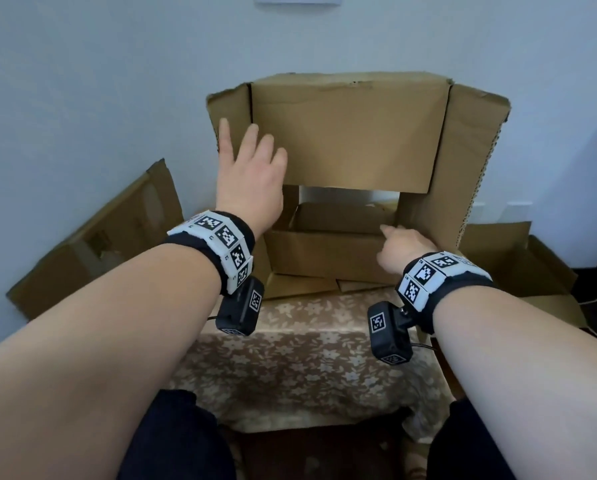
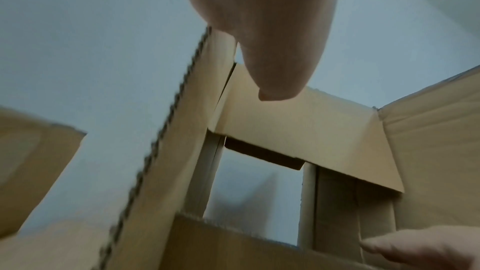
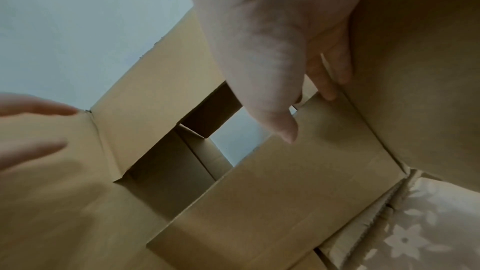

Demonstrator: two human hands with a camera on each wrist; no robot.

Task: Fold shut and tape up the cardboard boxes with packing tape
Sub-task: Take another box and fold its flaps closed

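A brown cardboard box [image 1: 349, 133] lies on its side with its open end toward me and its flaps spread. My left hand [image 1: 252, 161] is raised with fingers straight and spread, at the left flap [image 1: 229, 112] and the hanging upper flap; the left wrist view shows a fingertip [image 2: 272, 89] in front of that flap's edge [image 2: 182, 130]. My right hand [image 1: 401, 251] is low at the corner by the right flap [image 1: 470, 161]. Its fingers [image 3: 327, 87] curl over the edge of the lower flap [image 3: 298, 182], with the thumb in front. No tape is in view.
The box sits on a table with a floral cloth [image 1: 307, 358], close to a white wall. Another cardboard box [image 1: 92, 237] leans at the left and a third [image 1: 519, 271] lies at the right. The wall shows through the box's far end [image 1: 345, 194].
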